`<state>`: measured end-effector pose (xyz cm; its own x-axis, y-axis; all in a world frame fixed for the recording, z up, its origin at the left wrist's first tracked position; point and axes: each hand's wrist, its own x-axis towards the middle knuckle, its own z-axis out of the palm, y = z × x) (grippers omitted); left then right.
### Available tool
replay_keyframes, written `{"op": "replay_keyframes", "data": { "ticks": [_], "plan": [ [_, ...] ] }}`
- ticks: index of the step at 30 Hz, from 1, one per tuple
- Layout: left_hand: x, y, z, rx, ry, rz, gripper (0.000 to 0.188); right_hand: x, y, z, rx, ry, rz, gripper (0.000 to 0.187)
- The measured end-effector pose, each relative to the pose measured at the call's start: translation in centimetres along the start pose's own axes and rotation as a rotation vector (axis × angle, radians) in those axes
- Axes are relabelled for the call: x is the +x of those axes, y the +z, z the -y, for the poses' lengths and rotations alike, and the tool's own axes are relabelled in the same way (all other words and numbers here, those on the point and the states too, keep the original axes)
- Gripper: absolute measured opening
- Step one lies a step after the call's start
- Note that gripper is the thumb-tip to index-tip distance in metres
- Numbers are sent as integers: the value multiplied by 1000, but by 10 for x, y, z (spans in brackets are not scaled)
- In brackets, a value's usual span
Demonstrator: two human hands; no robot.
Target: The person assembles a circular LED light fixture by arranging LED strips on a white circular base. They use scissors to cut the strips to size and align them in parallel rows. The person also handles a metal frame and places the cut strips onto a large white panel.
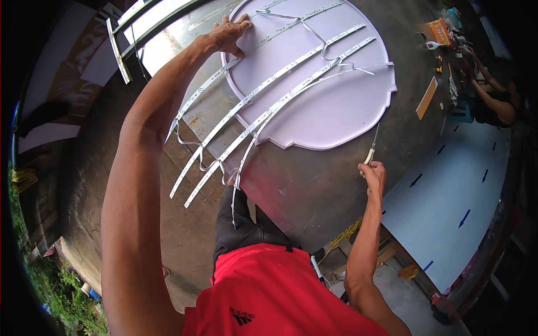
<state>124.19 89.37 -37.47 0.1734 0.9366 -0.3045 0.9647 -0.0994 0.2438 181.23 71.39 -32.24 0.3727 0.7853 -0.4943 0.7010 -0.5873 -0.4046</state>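
Observation:
A pale lilac sign panel (pixel 325 112) with a raised rim and a notched outline lies on the dark table. Several narrow white LED strips (pixel 246 99), joined by white wire (pixel 309 29), run across it and stick out past its near left rim. Fingers spread, my left hand (pixel 227 36) rests at the panel's left rim, with the thumb by the farthest-left strip. Closed around a cream handle, my right hand (pixel 374 176) holds a slim tool (pixel 370 155), whose thin metal shaft points away toward the panel's near right rim. It looks like a screwdriver.
A metal frame (pixel 148 25) lies at the far left. To the right are an orange-brown strip (pixel 427 98), an orange package (pixel 440 32) and another person's arm (pixel 487 84). A light blue sheet with dark arrows (pixel 448 190) lies at the right. Yellow rope (pixel 346 232) hangs below the table edge.

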Motion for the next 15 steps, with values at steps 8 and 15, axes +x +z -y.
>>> {"op": "replay_keyframes", "data": {
  "ticks": [8, 15],
  "plan": [
    [2, -8, 3, -77, 62, 65, 105, -75, 19, 84, 837, -151, 957, 74],
    [9, -6, 0, -82, 91, 35, 104, -84, 88, 172, 608, -166, 1150, 44]
  ]
}}
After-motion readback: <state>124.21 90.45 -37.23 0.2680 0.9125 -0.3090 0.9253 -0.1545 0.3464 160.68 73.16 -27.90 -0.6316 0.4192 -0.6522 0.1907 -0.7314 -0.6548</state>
